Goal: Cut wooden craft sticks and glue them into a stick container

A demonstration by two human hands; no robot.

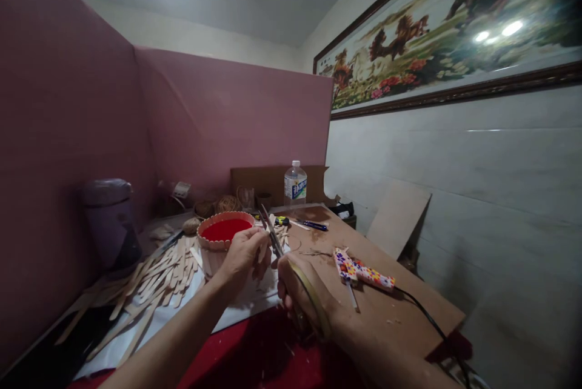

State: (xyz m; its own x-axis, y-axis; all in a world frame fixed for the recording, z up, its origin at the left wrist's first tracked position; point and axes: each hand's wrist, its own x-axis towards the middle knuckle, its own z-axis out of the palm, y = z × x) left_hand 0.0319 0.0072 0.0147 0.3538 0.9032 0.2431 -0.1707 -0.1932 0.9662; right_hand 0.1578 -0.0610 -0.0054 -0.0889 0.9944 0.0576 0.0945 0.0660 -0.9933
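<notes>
My right hand (304,292) is wrapped round a pair of scissors (273,237) with yellowish handles. Its blades point up and away from me, slightly apart. Close beside the blades, my left hand (248,249) has its fingers pinched together. What they hold is too small or hidden to make out. Just behind the left hand stands a round container (213,254) with a bright red inside and a scalloped rim, its side covered in pale wooden strips. Many loose craft sticks (166,277) lie in a heap to the left of it.
A flower-patterned glue gun (361,272) lies on the brown board (409,316) at right, its black cord trailing off the front. Behind are a blue cutter (314,225), a plastic bottle (295,186) and twine balls (228,203). A lidded bin (111,225) stands far left.
</notes>
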